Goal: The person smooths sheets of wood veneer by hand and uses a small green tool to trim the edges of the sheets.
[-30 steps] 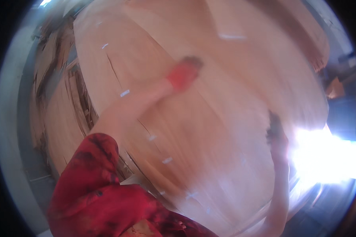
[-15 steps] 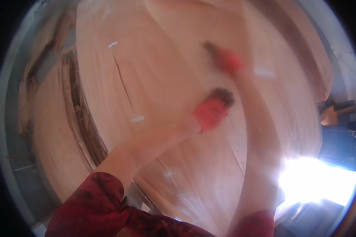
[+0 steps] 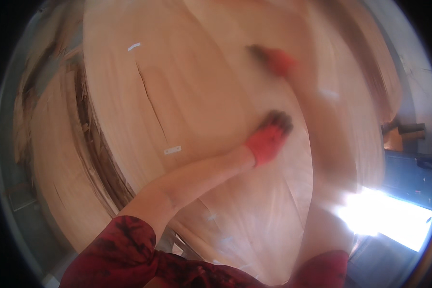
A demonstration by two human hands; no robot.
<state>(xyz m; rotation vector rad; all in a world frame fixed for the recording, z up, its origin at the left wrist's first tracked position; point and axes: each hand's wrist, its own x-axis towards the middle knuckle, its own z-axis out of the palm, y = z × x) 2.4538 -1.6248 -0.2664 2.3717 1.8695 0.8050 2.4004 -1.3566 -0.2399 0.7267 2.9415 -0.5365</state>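
Under both hands lies a large, thin, pale sheet of wood veneer (image 3: 187,91) with a long dark split. My left hand (image 3: 270,140), in a red glove with dark fingertips, rests back-up on the veneer, fingers laid over its surface. Farther out, my right hand (image 3: 277,61), gloved alike, is over the veneer too. Motion smears its fingers, so I cannot make out whether it grips anything. A strip of white tape (image 3: 173,150) sticks to the veneer near the split's lower end, and another tape piece (image 3: 134,46) near its top.
Left of the veneer, a stack of sheets (image 3: 57,158) has ragged, broken edges (image 3: 89,120). More sheets (image 3: 369,53) curve along the right. Bright light (image 3: 389,216) glares at the lower right, below a dark blue object (image 3: 408,173).
My left hand has shifted slightly right across the veneer. My right forearm has swung right, while its hand stays in nearly the same place. The view has shifted a little.
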